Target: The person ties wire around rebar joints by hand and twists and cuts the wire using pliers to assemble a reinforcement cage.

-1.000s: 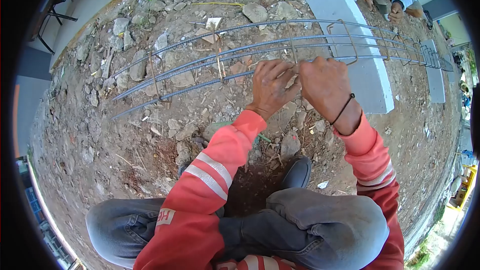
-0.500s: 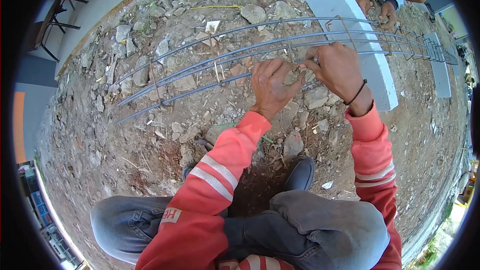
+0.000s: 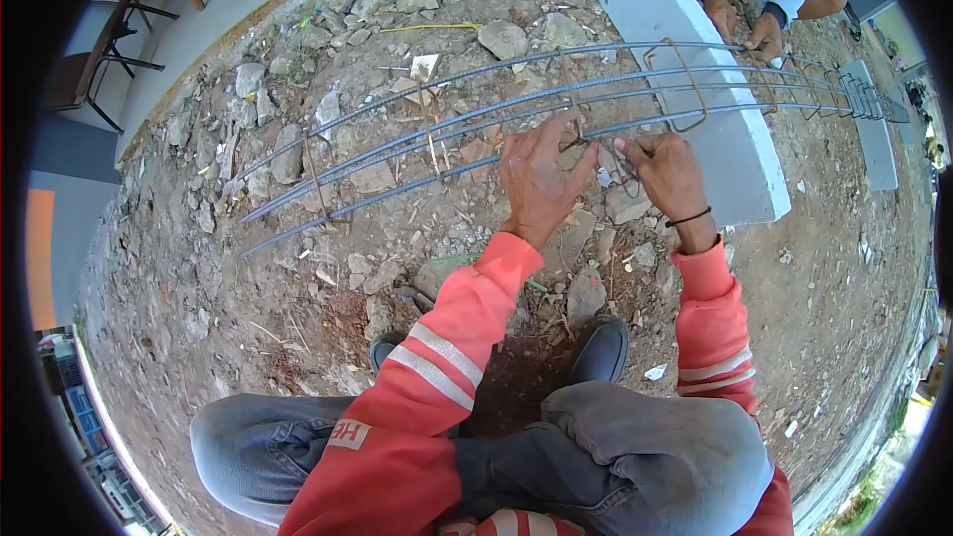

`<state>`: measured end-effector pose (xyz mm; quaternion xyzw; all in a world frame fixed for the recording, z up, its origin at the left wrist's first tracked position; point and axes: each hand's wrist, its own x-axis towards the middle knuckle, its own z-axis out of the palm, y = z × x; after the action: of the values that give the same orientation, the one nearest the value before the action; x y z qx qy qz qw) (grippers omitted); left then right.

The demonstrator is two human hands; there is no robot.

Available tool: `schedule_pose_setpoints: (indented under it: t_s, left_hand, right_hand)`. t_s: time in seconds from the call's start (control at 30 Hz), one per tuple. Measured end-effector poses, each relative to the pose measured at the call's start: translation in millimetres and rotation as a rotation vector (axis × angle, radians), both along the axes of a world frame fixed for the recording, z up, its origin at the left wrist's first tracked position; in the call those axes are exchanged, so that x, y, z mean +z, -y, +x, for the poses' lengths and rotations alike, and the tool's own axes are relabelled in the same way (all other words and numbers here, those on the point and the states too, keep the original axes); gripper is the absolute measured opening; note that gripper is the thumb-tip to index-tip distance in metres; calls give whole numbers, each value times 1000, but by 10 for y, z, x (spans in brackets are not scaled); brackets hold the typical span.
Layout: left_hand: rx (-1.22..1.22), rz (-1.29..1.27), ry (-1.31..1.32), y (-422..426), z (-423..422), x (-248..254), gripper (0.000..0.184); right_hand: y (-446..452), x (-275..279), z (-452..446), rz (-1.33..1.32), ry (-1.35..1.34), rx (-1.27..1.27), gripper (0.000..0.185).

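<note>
A long cage of steel rebar (image 3: 397, 136) stretches across the upper view, with thin bent stirrups (image 3: 703, 99) around its bars. My left hand (image 3: 536, 179) grips the nearest bar where a stirrup crosses it, thumb and fingers closed at that joint. Just to the right, my right hand (image 3: 671, 175) is closed in a pinch on a thin tie wire (image 3: 629, 179), which bends down between the two hands. The fingers partly hide the joint itself.
A pale slab (image 3: 735, 154) lies under the cage at right, with another slab (image 3: 872, 139) farther along. At the top right, a co-worker's hands (image 3: 764, 38) touch the cage. Rubble and stones (image 3: 504, 40) cover the ground. Chairs (image 3: 94, 74) stand at upper left.
My right hand has lowered slightly, away from the bar, and the tie wire now shows between my hands. My left hand stays at the joint. The co-worker's right-side hand has shifted slightly.
</note>
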<state>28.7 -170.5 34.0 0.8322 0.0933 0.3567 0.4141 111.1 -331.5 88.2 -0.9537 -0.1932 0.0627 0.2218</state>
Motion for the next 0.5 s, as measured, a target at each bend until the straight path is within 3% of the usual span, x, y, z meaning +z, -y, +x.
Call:
schedule_pose_setpoints:
  t_s: [0.13,0.2,0.27,0.33,0.47,0.5]
  left_hand:
    - [-107,-44,-73,-97,-25,83,33]
    - [-167,-134,-180,-207,-5,267,35]
    - [-229,-225,-289,-347,62,410,39]
    - [-127,-12,-524,-500,191,479,55]
    - [-138,111,-806,-672,396,695,66]
    - [-62,159,-787,-667,414,871,70]
  right_hand:
    - [145,-458,-157,266,-286,-47,49]
    - [188,-533,-105,348,-163,66,47]
    - [143,-108,-125,236,-144,44,37]
    - [151,8,-56,558,-40,-40,26]
    - [89,539,-76,544,265,-74,23]
    - [30,631,-121,420,385,103,25]
